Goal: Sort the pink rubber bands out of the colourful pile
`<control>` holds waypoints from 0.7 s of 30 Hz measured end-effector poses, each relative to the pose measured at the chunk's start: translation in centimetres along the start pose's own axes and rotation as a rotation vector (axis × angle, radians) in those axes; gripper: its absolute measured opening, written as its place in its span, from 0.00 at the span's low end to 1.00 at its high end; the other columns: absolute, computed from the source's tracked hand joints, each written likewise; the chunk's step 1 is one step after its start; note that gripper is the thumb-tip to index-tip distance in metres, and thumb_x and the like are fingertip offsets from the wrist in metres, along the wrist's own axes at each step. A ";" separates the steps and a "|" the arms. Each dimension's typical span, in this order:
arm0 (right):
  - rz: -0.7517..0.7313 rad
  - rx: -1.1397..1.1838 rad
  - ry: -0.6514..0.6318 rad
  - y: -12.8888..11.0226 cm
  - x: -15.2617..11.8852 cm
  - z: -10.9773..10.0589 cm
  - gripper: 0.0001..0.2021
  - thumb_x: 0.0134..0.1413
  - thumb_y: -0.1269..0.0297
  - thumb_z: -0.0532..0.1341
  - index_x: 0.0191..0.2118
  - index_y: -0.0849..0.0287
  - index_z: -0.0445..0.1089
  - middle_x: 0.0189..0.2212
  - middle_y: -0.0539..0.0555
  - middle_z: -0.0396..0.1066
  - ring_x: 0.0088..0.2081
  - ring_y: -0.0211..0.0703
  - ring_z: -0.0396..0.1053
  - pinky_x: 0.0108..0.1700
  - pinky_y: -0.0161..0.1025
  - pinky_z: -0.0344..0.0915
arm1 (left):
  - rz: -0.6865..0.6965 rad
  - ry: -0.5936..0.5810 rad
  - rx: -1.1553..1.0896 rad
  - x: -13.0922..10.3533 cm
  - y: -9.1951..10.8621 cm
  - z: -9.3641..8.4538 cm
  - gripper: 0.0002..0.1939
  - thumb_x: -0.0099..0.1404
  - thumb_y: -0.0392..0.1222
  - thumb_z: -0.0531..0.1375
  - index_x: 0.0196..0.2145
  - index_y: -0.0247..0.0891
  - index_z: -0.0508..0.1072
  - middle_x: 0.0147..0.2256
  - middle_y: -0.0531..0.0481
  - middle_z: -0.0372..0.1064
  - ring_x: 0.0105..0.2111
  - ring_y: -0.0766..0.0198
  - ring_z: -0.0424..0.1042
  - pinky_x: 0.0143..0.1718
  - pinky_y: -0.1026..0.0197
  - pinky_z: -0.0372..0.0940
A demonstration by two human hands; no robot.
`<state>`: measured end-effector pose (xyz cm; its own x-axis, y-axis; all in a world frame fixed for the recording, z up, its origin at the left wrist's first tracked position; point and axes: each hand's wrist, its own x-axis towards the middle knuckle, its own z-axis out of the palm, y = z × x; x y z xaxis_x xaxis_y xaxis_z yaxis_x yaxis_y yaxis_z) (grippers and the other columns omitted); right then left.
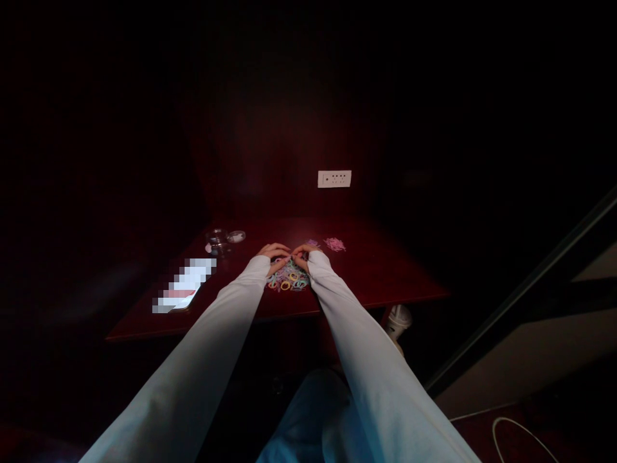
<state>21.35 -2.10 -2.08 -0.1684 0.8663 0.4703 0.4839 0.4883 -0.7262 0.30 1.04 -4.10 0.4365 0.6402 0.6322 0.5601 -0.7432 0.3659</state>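
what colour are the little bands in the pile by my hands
Mixed colours, including yellow and blue-green; the pile of bands shows in the head view.

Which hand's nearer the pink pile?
Right. The right hand is a little left of the pink pile; the left hand is farther left, on the right hand's other side.

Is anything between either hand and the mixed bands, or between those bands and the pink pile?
Nothing visible separates the left hand or right hand from the mixed bands. Toward the pink pile, the right hand and sleeve cuff cross the direct path.
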 end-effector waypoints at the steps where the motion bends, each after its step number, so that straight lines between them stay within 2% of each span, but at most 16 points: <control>1: 0.005 0.004 0.001 0.0 0.0 -0.1 0.06 0.52 0.63 0.66 0.36 0.55 0.80 0.31 0.49 0.74 0.32 0.38 0.65 0.37 0.35 0.60 | 0.003 -0.002 -0.001 0.0 -0.1 0.0 0.12 0.69 0.50 0.60 0.40 0.45 0.82 0.48 0.46 0.78 0.49 0.54 0.74 0.54 0.50 0.69; 6: 0.078 0.053 -0.017 0.0 -0.1 -0.1 0.08 0.50 0.61 0.67 0.36 0.55 0.80 0.32 0.49 0.74 0.29 0.37 0.63 0.34 0.35 0.58 | 0.010 -0.039 -0.009 0.2 -0.2 -0.2 0.11 0.68 0.49 0.61 0.39 0.44 0.82 0.48 0.46 0.78 0.49 0.54 0.75 0.55 0.49 0.69; 13: 0.107 0.134 0.044 0.8 0.1 0.3 0.14 0.49 0.61 0.66 0.43 0.53 0.78 0.31 0.47 0.73 0.27 0.36 0.61 0.31 0.34 0.59 | 0.000 -0.005 -0.050 0.2 0.2 -0.3 0.10 0.67 0.48 0.62 0.38 0.43 0.82 0.47 0.45 0.78 0.48 0.53 0.75 0.54 0.49 0.69; 15: 0.109 0.130 0.037 0.9 0.2 0.4 0.14 0.51 0.60 0.66 0.45 0.53 0.79 0.30 0.48 0.73 0.29 0.37 0.64 0.33 0.35 0.62 | 0.002 0.008 -0.063 0.2 0.2 -0.3 0.11 0.68 0.49 0.62 0.38 0.43 0.82 0.47 0.44 0.78 0.48 0.53 0.76 0.53 0.49 0.70; 18: 0.071 0.101 0.030 1.0 0.3 0.4 0.10 0.56 0.62 0.64 0.42 0.52 0.81 0.31 0.50 0.75 0.35 0.42 0.69 0.41 0.39 0.67 | 0.014 0.031 -0.087 0.2 0.3 -0.2 0.12 0.69 0.50 0.61 0.38 0.42 0.82 0.46 0.44 0.78 0.47 0.53 0.76 0.52 0.50 0.71; 21: 0.027 0.040 0.032 0.8 0.5 0.3 0.08 0.56 0.64 0.65 0.39 0.51 0.82 0.34 0.52 0.76 0.42 0.46 0.70 0.50 0.43 0.65 | 0.011 0.026 -0.087 0.2 0.3 -0.3 0.12 0.68 0.50 0.61 0.38 0.42 0.81 0.46 0.44 0.78 0.47 0.53 0.77 0.52 0.51 0.70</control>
<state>21.39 -1.28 -2.59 -0.1282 0.8757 0.4655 0.4530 0.4693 -0.7580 0.36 0.94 -3.66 0.4231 0.6273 0.6538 0.4918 -0.7650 0.4158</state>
